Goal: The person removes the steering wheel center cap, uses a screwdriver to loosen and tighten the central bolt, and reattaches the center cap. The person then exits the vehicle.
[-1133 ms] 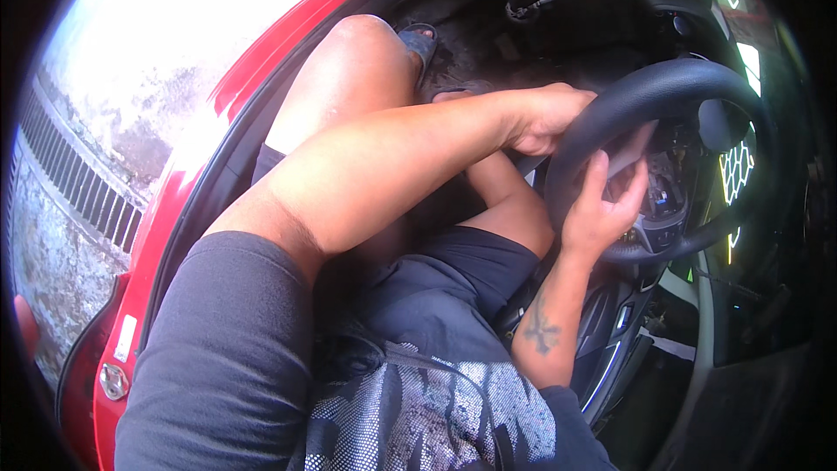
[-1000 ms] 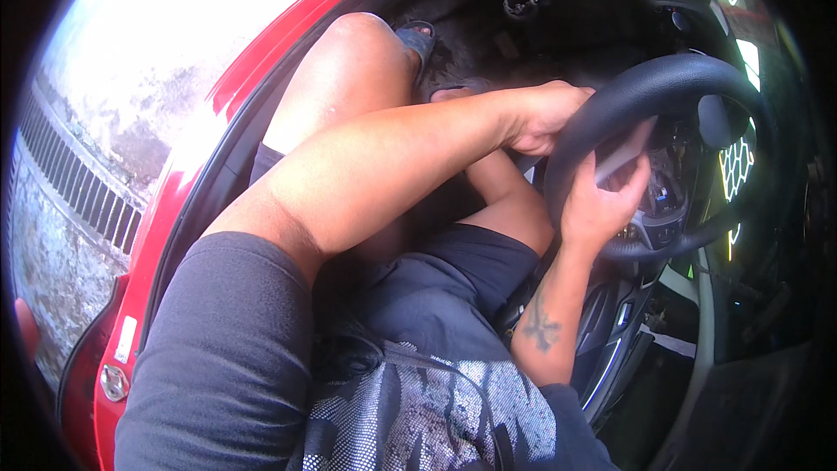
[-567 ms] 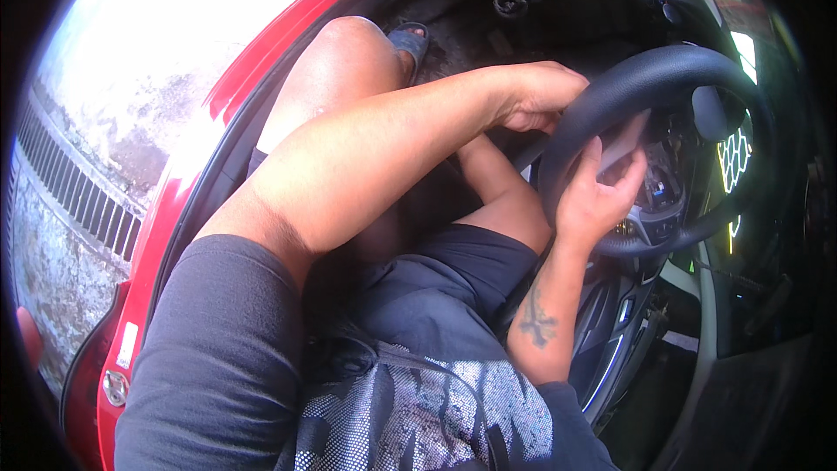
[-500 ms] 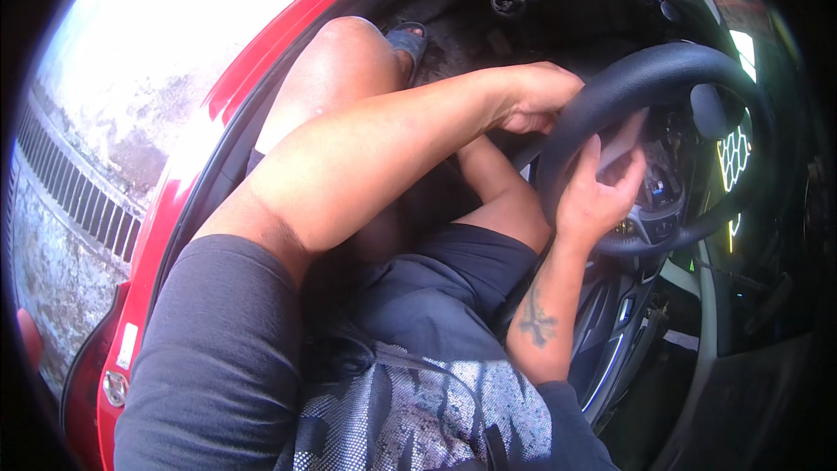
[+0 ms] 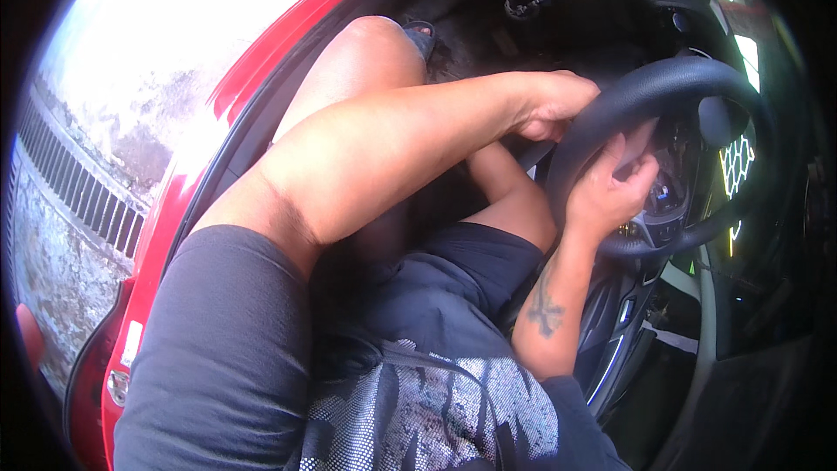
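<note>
Head view: I see the left grip [image 5: 561,105] just left of the black, round, leather-textured steering wheel [image 5: 680,80], its fingers hidden by the rim; I can't tell how far open it is or whether it holds anything. Below and right of it, the right grip [image 5: 610,192] lies within the wheel's outline, thumb and fingers curled, partly parted; I can't tell whether it has hold of the pale, flat piece [image 5: 642,133] near its thumb.

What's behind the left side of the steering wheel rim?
The left hand is partly behind the steering wheel rim; its wrist shows, but its fingertips and anything they touch are covered. A pale surface shows through the wheel.
</note>
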